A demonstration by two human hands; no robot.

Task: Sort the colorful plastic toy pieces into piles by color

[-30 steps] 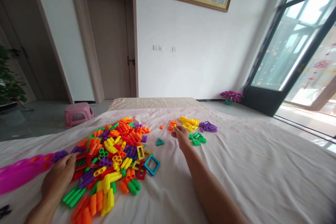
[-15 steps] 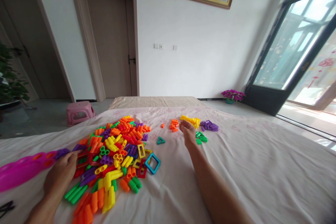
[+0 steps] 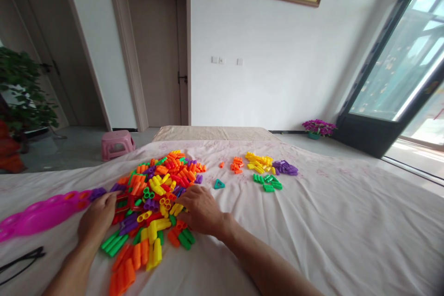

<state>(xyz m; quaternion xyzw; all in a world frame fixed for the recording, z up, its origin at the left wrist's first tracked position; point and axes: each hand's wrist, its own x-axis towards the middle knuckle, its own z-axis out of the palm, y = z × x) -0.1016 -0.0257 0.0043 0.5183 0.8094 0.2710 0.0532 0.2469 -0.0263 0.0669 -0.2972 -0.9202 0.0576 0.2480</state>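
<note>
A heap of plastic tube-shaped building blocks [image 3: 157, 185] in red, orange, yellow, green and purple lies on the cloth. My left hand [image 3: 96, 216] rests at the heap's left edge, fingers curled together beside red square frames [image 3: 130, 202]; whatever they hold is hidden. Over the heap's right side, my right hand [image 3: 203, 210] has its thumb and fingers around a yellow tube block [image 3: 176, 209]. The hand hides the blue and yellow frames there. A teal triangle frame [image 3: 219, 184] lies apart from the heap, beyond my right hand.
Sorted groups lie farther right: orange blocks [image 3: 237, 165], yellow blocks [image 3: 259, 163], purple blocks [image 3: 285, 167] and green blocks [image 3: 268, 182]. A magenta tray-like piece [image 3: 45, 216] and black-framed glasses [image 3: 26, 259] are at left. A pink stool [image 3: 118, 144] stands beyond the table.
My right hand has come back from the sorted groups at the far right to the heap, uncovering the yellow and green groups. My left hand stays beside the heap. The view has turned slightly left.
</note>
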